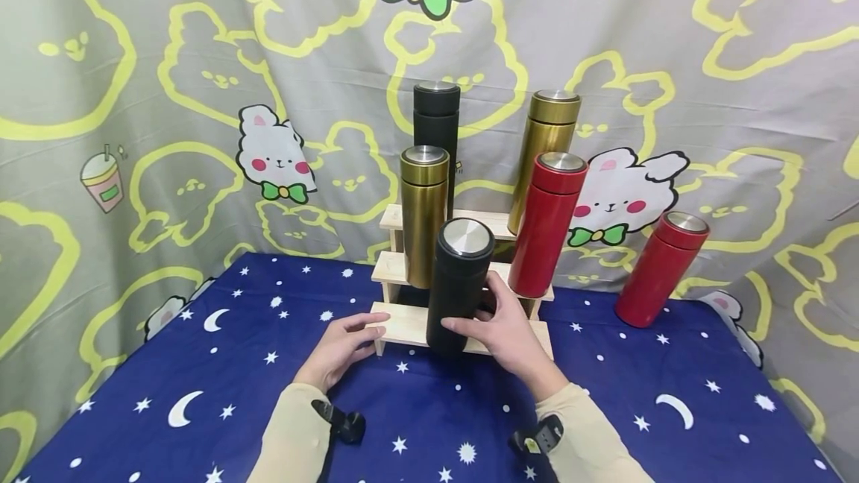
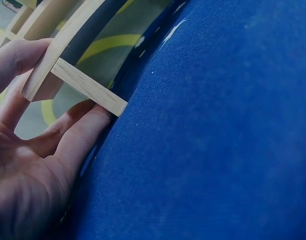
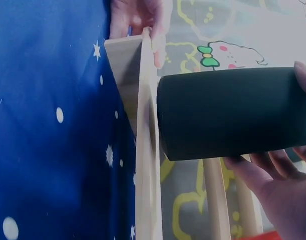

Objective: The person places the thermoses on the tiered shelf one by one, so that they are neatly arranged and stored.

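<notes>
My right hand (image 1: 513,334) grips a black thermos (image 1: 458,297) around its body, thumb in front and fingers behind. The thermos stands nearly upright over the lowest step of a three-tier wooden rack (image 1: 406,325); in the right wrist view its base is right at the board (image 3: 148,150). My left hand (image 1: 341,349) holds the left end of that lowest step, with the thumb on the board and other fingers near the leg (image 2: 90,87). On the middle step are a gold thermos (image 1: 425,226) and a red thermos (image 1: 546,233).
Another black thermos (image 1: 436,114) and a gold thermos (image 1: 546,147) stand on the top step. A second red thermos (image 1: 661,270) stands on the table to the right. Starry blue cloth (image 1: 255,349) covers the table, and a patterned curtain (image 1: 201,88) hangs behind.
</notes>
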`<action>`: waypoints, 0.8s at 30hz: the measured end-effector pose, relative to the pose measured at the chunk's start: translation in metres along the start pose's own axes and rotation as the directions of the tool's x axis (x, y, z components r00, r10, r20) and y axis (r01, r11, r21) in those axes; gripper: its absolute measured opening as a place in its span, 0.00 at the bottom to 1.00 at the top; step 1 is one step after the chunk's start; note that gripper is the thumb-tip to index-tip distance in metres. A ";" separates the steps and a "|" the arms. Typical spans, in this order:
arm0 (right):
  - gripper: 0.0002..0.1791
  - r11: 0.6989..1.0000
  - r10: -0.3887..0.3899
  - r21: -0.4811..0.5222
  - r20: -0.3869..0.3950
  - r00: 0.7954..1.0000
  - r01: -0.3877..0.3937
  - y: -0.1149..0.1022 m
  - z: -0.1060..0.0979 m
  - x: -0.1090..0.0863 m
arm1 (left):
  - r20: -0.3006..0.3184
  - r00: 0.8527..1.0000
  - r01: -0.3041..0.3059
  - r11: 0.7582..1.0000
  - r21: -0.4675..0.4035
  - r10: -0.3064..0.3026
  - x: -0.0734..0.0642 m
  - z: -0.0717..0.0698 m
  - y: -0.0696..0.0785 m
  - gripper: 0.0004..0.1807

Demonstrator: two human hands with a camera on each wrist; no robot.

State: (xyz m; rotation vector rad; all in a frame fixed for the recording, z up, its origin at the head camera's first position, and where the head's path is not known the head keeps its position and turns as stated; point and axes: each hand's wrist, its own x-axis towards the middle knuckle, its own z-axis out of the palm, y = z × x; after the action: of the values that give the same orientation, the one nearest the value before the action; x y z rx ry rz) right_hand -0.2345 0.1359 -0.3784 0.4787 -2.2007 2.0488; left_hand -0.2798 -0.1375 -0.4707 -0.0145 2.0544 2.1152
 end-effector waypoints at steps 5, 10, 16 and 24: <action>0.39 0.999 0.009 -0.053 -0.037 0.999 -0.011 0.001 0.013 0.004 | 0.000 1.000 -0.003 1.000 -0.005 0.003 0.000 0.001 0.000 0.18; 0.38 0.997 0.006 -0.078 -0.060 0.998 -0.011 0.002 0.025 0.007 | -0.005 1.000 0.004 1.000 -0.001 -0.004 -0.001 0.002 0.000 0.18; 0.37 0.997 0.018 -0.070 -0.077 0.997 -0.023 0.004 0.035 0.012 | 0.003 1.000 -0.004 1.000 -0.008 0.004 0.000 0.001 0.000 0.18; 0.37 0.996 0.033 -0.085 -0.080 0.996 -0.040 0.003 0.041 0.016 | 0.003 1.000 0.001 1.000 0.013 -0.001 0.001 0.000 -0.001 0.18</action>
State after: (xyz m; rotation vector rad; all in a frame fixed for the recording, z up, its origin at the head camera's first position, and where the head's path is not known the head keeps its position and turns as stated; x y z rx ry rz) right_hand -0.2444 0.0934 -0.3806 0.3451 -2.2566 1.9448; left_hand -0.2804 -0.1371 -0.4720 -0.0101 2.0663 2.0994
